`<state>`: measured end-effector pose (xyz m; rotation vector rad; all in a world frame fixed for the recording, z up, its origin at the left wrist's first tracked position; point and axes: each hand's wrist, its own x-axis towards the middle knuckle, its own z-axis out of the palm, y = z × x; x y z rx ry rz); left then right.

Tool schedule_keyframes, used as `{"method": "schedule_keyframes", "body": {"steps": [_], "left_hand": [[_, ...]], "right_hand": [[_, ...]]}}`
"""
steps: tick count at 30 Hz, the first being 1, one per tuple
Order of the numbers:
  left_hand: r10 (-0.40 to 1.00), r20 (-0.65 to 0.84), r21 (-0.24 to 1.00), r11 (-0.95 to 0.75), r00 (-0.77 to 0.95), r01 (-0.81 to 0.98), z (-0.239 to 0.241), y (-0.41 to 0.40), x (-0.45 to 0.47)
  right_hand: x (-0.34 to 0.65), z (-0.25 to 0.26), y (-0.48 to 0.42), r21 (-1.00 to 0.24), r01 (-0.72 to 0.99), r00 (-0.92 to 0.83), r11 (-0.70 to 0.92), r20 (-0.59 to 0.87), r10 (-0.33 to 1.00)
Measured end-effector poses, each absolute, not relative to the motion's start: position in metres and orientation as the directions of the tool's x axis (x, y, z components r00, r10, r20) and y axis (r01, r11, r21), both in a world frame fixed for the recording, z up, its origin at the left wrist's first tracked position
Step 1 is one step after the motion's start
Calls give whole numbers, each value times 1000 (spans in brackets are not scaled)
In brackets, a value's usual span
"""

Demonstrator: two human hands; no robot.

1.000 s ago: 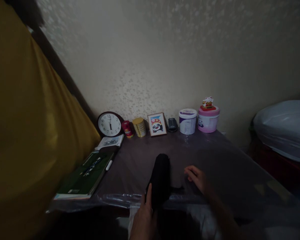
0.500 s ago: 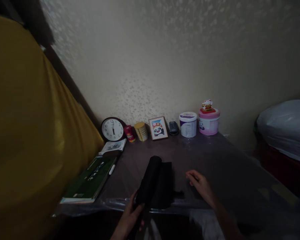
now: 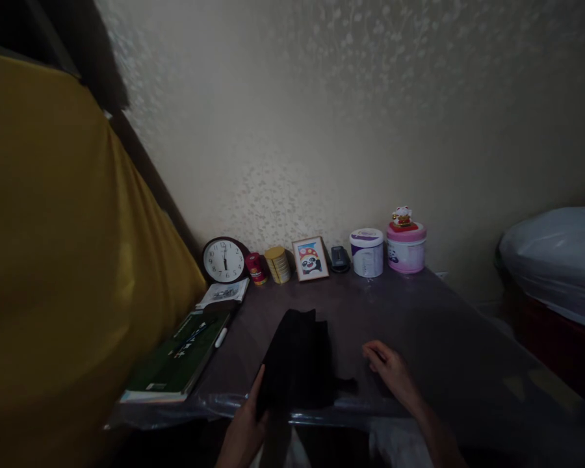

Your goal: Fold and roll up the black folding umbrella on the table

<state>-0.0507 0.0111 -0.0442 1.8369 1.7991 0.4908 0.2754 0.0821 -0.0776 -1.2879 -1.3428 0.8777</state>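
Beyond black cloth (image 3: pixel 292 357), panda picture (image 3: pixel 311 259)

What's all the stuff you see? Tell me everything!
Wall: one, pale, behind table
Drape: one, yellow, far left
Clock: one, white, back left
Can: one, red, beside clock
Canister: one, yellow, beside can
Picture frame: one, brownish, back middle
Unclear gadget: one, dark, beside frame
Tub: one, white-purple, back right
Second tub: one, pink-white, beside first
Cat figurine: one, white-red, on second tub
Booklet: one, whitish, before clock
Book: one, green, front left
Marker: one, white, beside book
Wrapped bundle: one, whitish, far right
Table: one, dark, middle
Fabric: one, black, table's front
Left hand: one, bare, holding fabric
Right hand: one, bare, right of fabric
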Motion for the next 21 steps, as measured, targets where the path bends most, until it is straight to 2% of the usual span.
{"method": "schedule_keyframes", "body": {"steps": [1, 2, 5, 6, 7, 9, 11, 13, 15, 17, 18, 21], "left_hand": [[995, -92, 574, 24, 36, 818, -43, 13, -53], [994, -106, 503, 55, -2, 863, -41, 14, -53], [983, -130, 137, 149, -132, 979, -30, 12, -46], [983, -117, 70, 153, -144, 986, -27, 12, -43], [985, -113, 59, 139, -132, 989, -24, 12, -42], [989, -122, 188, 109, -86, 976, -21, 14, -45], [992, -118, 425, 93, -47, 900, -20, 18, -52], [997, -63, 654, 70, -38, 754, -17, 21, -58], [997, -74, 802, 81, -36, 592, -12, 21, -59], [989, -146, 854, 132, -13, 504, -4, 17, -55], [988, -153, 843, 131, 0, 521, 1, 14, -51], [999, 21, 706, -44, 41, 707, 17, 8, -42]], "right_hand": [[275, -77, 82, -961, 223, 107, 166, 193, 975], [275, -77, 82, -960, 222, 107, 171, 198, 974], [276, -77, 82, -963, 211, 96, 169, 193, 977], [276, -78, 82, -964, 209, 95, 165, 188, 977], [276, -80, 83, -963, 213, 93, 165, 188, 978], [277, -82, 84, -961, 220, 95, 165, 190, 977], [277, -84, 85, -961, 222, 101, 163, 189, 977], [277, -85, 86, -963, 217, 109, 161, 188, 976], [277, -85, 86, -961, 223, 111, 163, 191, 975], [277, -84, 87, -954, 241, 110, 176, 207, 972], [277, -84, 87, -949, 255, 113, 187, 221, 969], [278, -83, 88, -930, 295, 124, 220, 265, 956]]}}
